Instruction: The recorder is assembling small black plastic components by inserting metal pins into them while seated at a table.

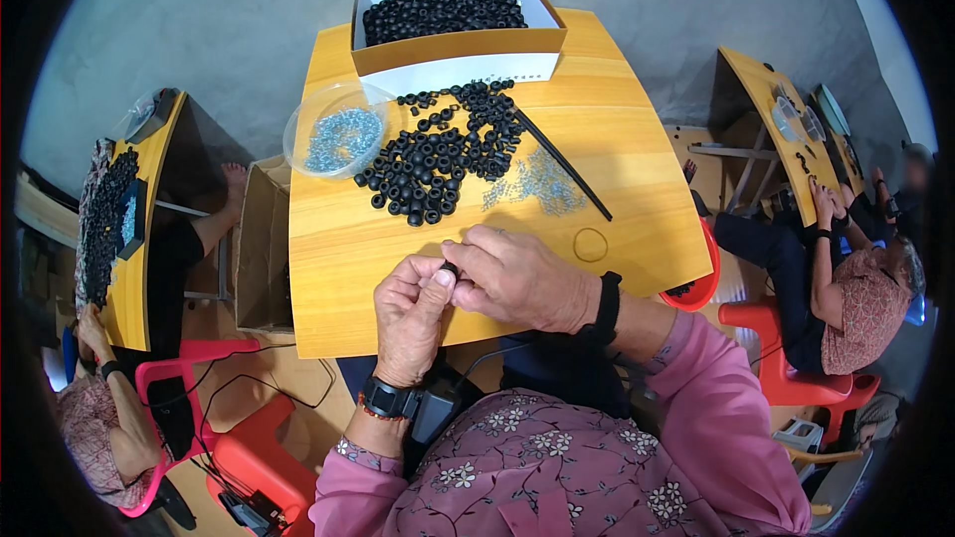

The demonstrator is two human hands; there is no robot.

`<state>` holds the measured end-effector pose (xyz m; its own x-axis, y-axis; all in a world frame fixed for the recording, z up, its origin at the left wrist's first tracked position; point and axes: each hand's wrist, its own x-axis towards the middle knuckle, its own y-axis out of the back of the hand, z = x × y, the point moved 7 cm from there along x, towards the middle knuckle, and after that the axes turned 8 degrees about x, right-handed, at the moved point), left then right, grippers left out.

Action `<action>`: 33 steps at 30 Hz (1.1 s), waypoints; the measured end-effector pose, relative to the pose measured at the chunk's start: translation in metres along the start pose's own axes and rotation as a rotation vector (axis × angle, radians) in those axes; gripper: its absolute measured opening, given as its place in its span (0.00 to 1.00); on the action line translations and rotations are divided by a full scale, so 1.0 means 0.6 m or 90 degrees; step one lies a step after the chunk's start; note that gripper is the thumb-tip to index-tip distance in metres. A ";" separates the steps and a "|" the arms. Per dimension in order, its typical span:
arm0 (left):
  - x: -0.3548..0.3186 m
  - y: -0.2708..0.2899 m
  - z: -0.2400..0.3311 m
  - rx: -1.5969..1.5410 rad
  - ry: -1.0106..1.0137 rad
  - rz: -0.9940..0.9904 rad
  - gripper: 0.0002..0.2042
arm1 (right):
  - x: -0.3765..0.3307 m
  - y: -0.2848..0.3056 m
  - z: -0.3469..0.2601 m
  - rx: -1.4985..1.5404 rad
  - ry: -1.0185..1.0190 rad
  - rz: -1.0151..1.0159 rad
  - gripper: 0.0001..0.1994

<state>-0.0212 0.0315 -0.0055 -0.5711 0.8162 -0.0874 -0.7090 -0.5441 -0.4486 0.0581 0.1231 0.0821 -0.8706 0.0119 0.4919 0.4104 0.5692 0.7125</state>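
Observation:
Near the front edge of the wooden table, my left hand (411, 306) pinches a small black bead-like part (450, 268) between thumb and fingers. My right hand (512, 280) meets it from the right, its fingertips closed at the same part and partly hiding it. Whether those right fingers hold a second small piece, I cannot tell. Just beyond both hands lies a heap of round black parts with holes (413, 174). Small clear bluish pieces (542, 184) are scattered right of the heap. A thin black rod (565, 167) lies slantwise beside them.
An open box (458, 55) full of black parts stands at the table's far edge. A clear round tub (296, 144) holds bluish pieces. A thin band (591, 261) lies at right. Below the tabletop are a red basin (708, 273) and a cardboard box (261, 249). Other people sit at side tables.

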 end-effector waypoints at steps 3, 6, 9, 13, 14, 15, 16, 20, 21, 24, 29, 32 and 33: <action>0.001 -0.003 0.000 0.004 0.005 -0.010 0.05 | 0.001 -0.002 0.005 0.023 -0.022 -0.022 0.19; 0.001 -0.003 0.003 -0.011 0.006 -0.011 0.05 | 0.003 -0.004 0.007 0.014 -0.010 -0.038 0.12; 0.001 -0.005 0.005 0.023 0.015 -0.013 0.05 | 0.005 -0.006 0.008 0.027 -0.006 -0.052 0.11; 0.000 0.003 0.000 0.050 0.010 -0.005 0.05 | 0.006 -0.010 0.009 0.027 0.021 -0.073 0.10; -0.001 0.006 -0.003 0.073 0.012 0.000 0.05 | 0.006 -0.013 0.007 0.032 0.039 -0.091 0.10; 0.000 0.004 -0.002 0.073 0.014 0.000 0.05 | 0.006 -0.013 0.010 0.033 0.038 -0.092 0.10; 0.002 0.000 0.001 0.055 0.021 0.001 0.04 | 0.004 -0.014 0.010 0.015 0.051 -0.096 0.11; 0.003 0.004 -0.004 0.062 0.020 0.011 0.02 | 0.000 -0.016 0.001 -0.024 0.065 -0.087 0.11; 0.004 0.006 -0.003 0.063 0.017 0.011 0.02 | -0.001 -0.018 0.001 -0.025 0.068 -0.086 0.11; 0.001 0.002 -0.003 0.075 0.008 -0.013 0.02 | -0.010 -0.020 0.000 -0.011 0.057 -0.057 0.11; 0.001 -0.003 0.002 0.037 -0.008 0.008 0.03 | -0.009 0.005 -0.006 0.100 -0.014 0.018 0.17; -0.004 0.005 0.009 -0.063 -0.035 0.048 0.05 | -0.031 0.004 0.011 0.127 -0.128 -0.011 0.17; -0.003 0.009 0.016 -0.085 -0.068 0.053 0.08 | -0.035 0.005 0.022 0.124 -0.129 -0.008 0.17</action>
<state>-0.0279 0.0252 0.0010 -0.6714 0.7402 -0.0371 -0.6000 -0.5723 -0.5591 0.0739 0.1352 0.0673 -0.9198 0.1563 0.3600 0.3561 0.7178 0.5983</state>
